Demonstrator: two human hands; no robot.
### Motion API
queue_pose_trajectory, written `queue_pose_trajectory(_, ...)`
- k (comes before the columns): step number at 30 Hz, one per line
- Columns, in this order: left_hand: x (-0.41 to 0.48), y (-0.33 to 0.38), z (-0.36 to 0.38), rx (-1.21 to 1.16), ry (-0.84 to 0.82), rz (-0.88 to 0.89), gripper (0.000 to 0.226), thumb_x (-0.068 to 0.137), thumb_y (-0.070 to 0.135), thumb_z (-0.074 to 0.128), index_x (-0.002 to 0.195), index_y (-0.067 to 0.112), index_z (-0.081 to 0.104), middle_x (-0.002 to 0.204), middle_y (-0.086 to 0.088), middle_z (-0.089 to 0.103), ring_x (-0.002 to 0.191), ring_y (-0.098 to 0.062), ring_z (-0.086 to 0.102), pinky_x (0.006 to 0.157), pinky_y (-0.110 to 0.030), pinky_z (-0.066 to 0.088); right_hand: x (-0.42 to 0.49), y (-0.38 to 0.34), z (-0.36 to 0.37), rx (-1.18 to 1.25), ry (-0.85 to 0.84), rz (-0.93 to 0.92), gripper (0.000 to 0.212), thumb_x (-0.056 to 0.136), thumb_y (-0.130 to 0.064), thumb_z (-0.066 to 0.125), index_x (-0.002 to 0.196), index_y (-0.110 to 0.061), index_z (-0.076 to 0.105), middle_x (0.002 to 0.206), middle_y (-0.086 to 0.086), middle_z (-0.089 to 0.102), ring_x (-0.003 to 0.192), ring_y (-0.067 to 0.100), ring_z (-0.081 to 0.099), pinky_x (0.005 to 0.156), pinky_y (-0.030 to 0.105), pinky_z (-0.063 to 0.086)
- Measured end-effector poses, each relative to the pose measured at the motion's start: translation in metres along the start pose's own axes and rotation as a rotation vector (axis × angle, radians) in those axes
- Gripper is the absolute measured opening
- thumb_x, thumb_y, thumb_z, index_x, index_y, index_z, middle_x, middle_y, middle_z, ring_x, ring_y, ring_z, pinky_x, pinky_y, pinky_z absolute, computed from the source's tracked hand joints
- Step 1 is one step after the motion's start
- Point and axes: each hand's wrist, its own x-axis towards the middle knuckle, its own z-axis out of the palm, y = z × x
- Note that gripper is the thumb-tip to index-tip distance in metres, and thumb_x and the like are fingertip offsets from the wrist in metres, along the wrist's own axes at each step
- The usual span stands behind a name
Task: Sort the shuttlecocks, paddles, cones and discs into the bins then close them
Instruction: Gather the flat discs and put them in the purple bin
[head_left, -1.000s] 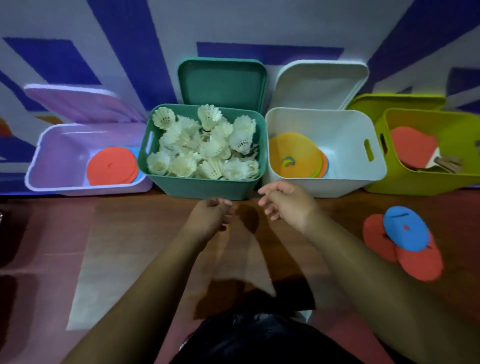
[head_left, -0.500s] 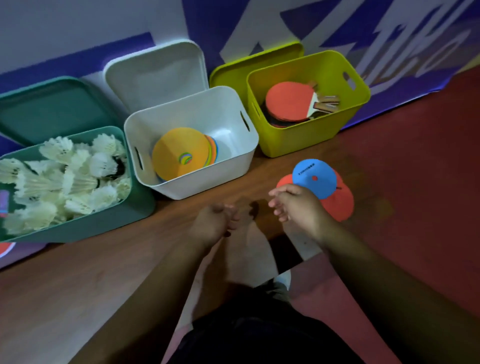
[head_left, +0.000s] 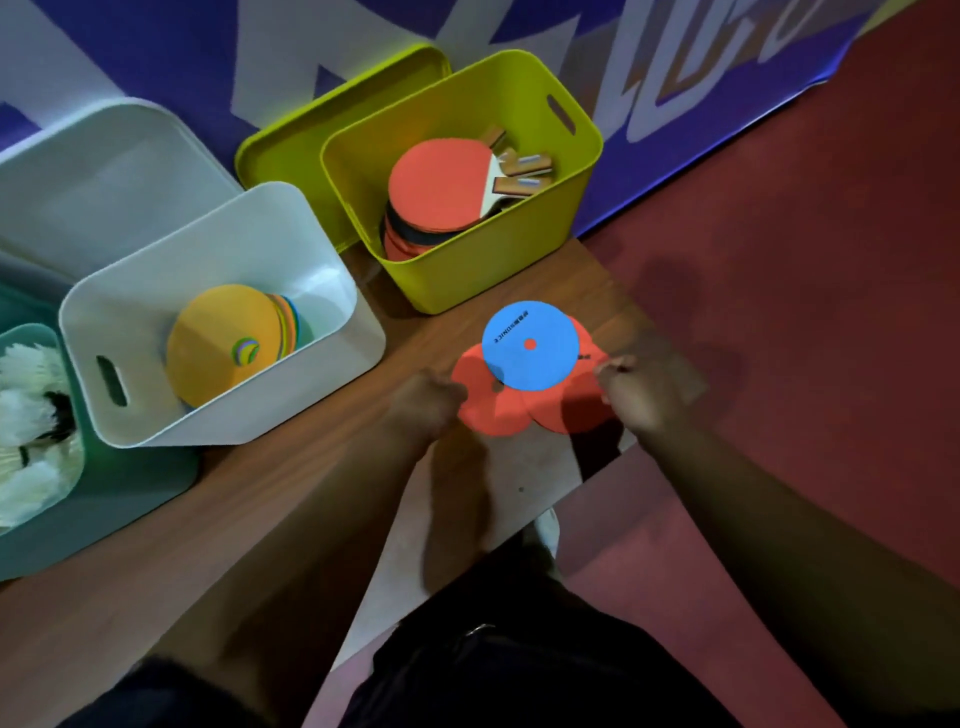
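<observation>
Head view: blue disc (head_left: 530, 345) on top of red discs (head_left: 493, 413), on wood floor just before yellow-green bin (head_left: 467, 288) with paddles (head_left: 436, 192). Left hand (head_left: 423, 408) at left edge of red discs, right hand (head_left: 644, 395) at right edge, fingers of both curled; gripping or only touching, cannot tell. Cones (head_left: 223, 343) in white bin (head_left: 234, 421), shuttlecocks (head_left: 26, 415) in teal bin (head_left: 104, 519) at left. All three bins open on top.

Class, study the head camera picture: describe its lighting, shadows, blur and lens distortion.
Head view: dim light; the left hand and right hand look dark and slightly blurred; soft shadows fall on the floor below the arms; the blue disc is bright; the white bin and yellow-green bin look tilted and bowed by the wide lens.
</observation>
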Motion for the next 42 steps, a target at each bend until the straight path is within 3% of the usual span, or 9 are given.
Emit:
queue_pose_trajectory(5, 0.032, 0.021, 0.028, 0.061, 0.095, -0.055, 0.033, 0.073, 0.037, 0.075, 0.081, 0.005, 0.071, 0.07, -0.007, 0.065, 0.071, -0.025, 0.063, 0.051, -0.027, 0.036, 0.028, 0.005, -0.012, 0.081, 0.013, 0.033, 0.018, 0.092, -0.019, 0.073, 0.108, -0.012, 0.078, 0.112, 0.01, 0.078, 0.111, 0.028, 0.07, 0.099, 0.04, 0.054)
queue_pose_trajectory(8, 0.081, 0.005, 0.044, 0.094, 0.115, -0.089, 0.079, 0.038, 0.056, 0.071, 0.1, 0.009, 0.076, 0.097, -0.017, 0.075, 0.091, -0.032, 0.072, 0.054, -0.031, 0.047, 0.048, 0.012, -0.01, 0.069, -0.031, 0.046, 0.034, 0.088, -0.021, 0.075, 0.122, -0.014, 0.076, 0.122, 0.004, 0.076, 0.119, 0.024, 0.068, 0.104, 0.036, 0.051)
queue_pose_trajectory(12, 0.114, -0.003, 0.049, 0.102, 0.159, -0.12, 0.086, 0.038, 0.065, 0.073, 0.103, 0.008, 0.076, 0.107, -0.021, 0.075, 0.101, -0.033, 0.074, 0.076, -0.042, 0.061, 0.059, 0.006, -0.008, 0.06, -0.083, 0.03, 0.047, 0.086, -0.023, 0.072, 0.131, -0.012, 0.07, 0.128, 0.007, 0.073, 0.123, 0.024, 0.065, 0.106, 0.033, 0.048)
queue_pose_trajectory(15, 0.086, 0.026, 0.045, 0.02, 0.126, -0.052, 0.059, 0.062, 0.054, 0.083, 0.109, 0.019, 0.081, 0.105, -0.005, 0.08, 0.097, -0.02, 0.075, 0.089, -0.035, 0.06, 0.073, 0.012, 0.001, 0.041, -0.139, 0.002, 0.054, 0.061, -0.049, 0.067, 0.103, -0.016, 0.073, 0.099, 0.0, 0.076, 0.098, 0.021, 0.071, 0.088, 0.033, 0.054)
queue_pose_trajectory(21, 0.082, 0.025, 0.057, 0.024, 0.079, -0.012, 0.034, 0.082, 0.04, 0.087, 0.106, 0.017, 0.082, 0.095, -0.007, 0.081, 0.091, -0.024, 0.077, 0.084, -0.038, 0.061, 0.069, 0.0, 0.007, 0.051, -0.152, 0.012, 0.006, 0.075, -0.011, 0.073, 0.078, -0.015, 0.076, 0.081, 0.005, 0.077, 0.08, 0.023, 0.072, 0.071, 0.032, 0.053)
queue_pose_trajectory(26, 0.073, 0.025, 0.063, 0.115, 0.12, -0.013, 0.033, 0.09, 0.029, 0.08, 0.114, 0.007, 0.075, 0.108, -0.013, 0.077, 0.1, -0.031, 0.072, 0.075, -0.03, 0.048, 0.068, -0.004, 0.013, 0.004, -0.14, 0.045, 0.022, 0.054, -0.023, 0.072, 0.068, -0.006, 0.075, 0.068, 0.007, 0.072, 0.068, 0.027, 0.07, 0.059, 0.027, 0.046)
queue_pose_trajectory(30, 0.064, 0.017, 0.061, 0.053, 0.143, -0.022, 0.031, 0.092, 0.03, 0.078, 0.113, 0.009, 0.071, 0.107, -0.011, 0.072, 0.095, -0.03, 0.068, 0.073, -0.032, 0.047, 0.058, -0.008, 0.016, 0.037, -0.119, 0.055, 0.024, 0.068, -0.006, 0.079, 0.084, 0.008, 0.069, 0.073, 0.013, 0.067, 0.069, 0.027, 0.066, 0.059, 0.036, 0.051)
queue_pose_trajectory(33, 0.053, 0.008, 0.054, 0.012, 0.178, -0.013, 0.031, 0.092, 0.033, 0.077, 0.113, 0.011, 0.071, 0.106, -0.009, 0.072, 0.096, -0.029, 0.069, 0.081, -0.04, 0.057, 0.05, -0.01, 0.016, 0.092, -0.13, 0.008, 0.034, 0.074, -0.006, 0.077, 0.107, -0.01, 0.069, 0.097, 0.008, 0.075, 0.091, 0.025, 0.071, 0.077, 0.034, 0.055)
queue_pose_trajectory(42, 0.0, -0.01, 0.002, -0.108, 0.421, 0.057, 0.018, 0.097, 0.031, 0.07, 0.1, 0.015, 0.061, 0.096, -0.005, 0.066, 0.088, -0.03, 0.064, 0.067, -0.035, 0.049, 0.026, -0.049, 0.009, -0.043, -0.124, -0.301, 0.013, 0.093, -0.007, 0.065, 0.097, -0.019, 0.066, 0.089, -0.003, 0.069, 0.087, 0.02, 0.064, 0.07, 0.029, 0.037)
